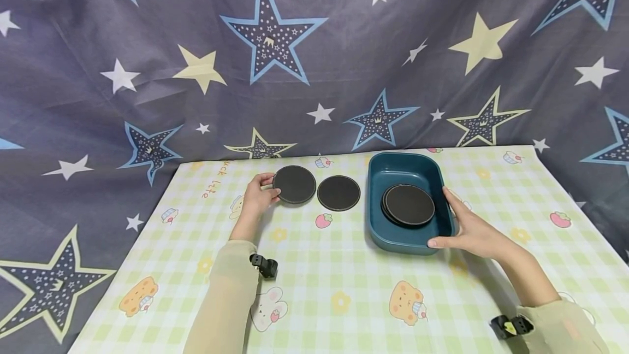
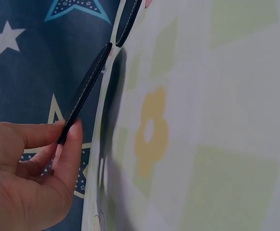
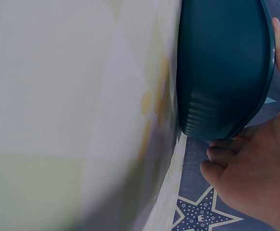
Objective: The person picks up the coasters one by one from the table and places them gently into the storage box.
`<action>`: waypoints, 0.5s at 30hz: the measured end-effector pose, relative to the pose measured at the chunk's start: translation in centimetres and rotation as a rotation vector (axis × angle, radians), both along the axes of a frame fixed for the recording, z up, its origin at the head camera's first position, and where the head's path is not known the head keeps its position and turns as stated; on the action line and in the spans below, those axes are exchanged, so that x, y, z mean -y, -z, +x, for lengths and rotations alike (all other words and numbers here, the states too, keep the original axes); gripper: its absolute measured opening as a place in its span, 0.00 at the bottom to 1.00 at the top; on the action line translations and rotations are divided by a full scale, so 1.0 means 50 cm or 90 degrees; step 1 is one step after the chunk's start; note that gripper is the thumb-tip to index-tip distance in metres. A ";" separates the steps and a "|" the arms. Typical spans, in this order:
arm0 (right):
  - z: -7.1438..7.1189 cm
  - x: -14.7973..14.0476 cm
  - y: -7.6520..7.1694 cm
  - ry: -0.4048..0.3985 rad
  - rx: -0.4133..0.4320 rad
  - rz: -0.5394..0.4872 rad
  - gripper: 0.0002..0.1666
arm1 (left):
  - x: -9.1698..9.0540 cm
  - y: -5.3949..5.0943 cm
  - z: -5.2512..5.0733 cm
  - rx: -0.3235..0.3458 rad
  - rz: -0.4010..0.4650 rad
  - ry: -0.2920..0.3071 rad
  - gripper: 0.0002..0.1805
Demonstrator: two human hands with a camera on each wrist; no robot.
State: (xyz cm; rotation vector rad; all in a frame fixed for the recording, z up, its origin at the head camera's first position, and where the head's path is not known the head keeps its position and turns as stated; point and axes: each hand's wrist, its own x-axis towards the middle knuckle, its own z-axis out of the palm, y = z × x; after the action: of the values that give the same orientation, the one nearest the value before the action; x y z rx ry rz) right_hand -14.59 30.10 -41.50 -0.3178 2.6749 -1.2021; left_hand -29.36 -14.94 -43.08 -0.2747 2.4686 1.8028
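My left hand point(image 1: 259, 194) pinches the left edge of a round black coaster point(image 1: 294, 184) between thumb and fingers. In the left wrist view this coaster point(image 2: 84, 91), with pale stitching along its rim, is tilted with the pinched edge raised off the cloth. A second black coaster point(image 1: 339, 193) lies flat just to its right. Further right stands a teal rectangular bin point(image 1: 380, 239) with a stack of black coasters point(image 1: 409, 205) inside. My right hand point(image 1: 474, 231) grips the bin's near right corner, thumb at the front rim and fingers along the right side.
A green-and-white checked tablecloth point(image 1: 304, 299) with cartoon prints covers the table. Behind the table's far edge hangs a dark star-patterned curtain point(image 1: 314, 108). Black wrist bands with small devices point(image 1: 265, 266) sit on both forearms.
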 end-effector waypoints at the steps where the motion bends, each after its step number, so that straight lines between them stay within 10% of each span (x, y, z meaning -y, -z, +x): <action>1: 0.000 0.000 0.000 0.000 0.000 0.000 0.75 | -0.001 -0.001 0.000 -0.001 0.006 0.002 0.29; 15: 0.000 0.000 0.000 0.001 -0.001 -0.001 0.75 | -0.013 -0.020 0.005 0.000 0.040 0.029 0.29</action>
State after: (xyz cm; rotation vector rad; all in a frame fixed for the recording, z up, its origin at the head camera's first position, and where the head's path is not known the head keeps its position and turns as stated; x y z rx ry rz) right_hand -14.57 30.08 -41.49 -0.3162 2.6763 -1.2049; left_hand -29.13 -14.29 -42.08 -0.2121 2.3932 1.8584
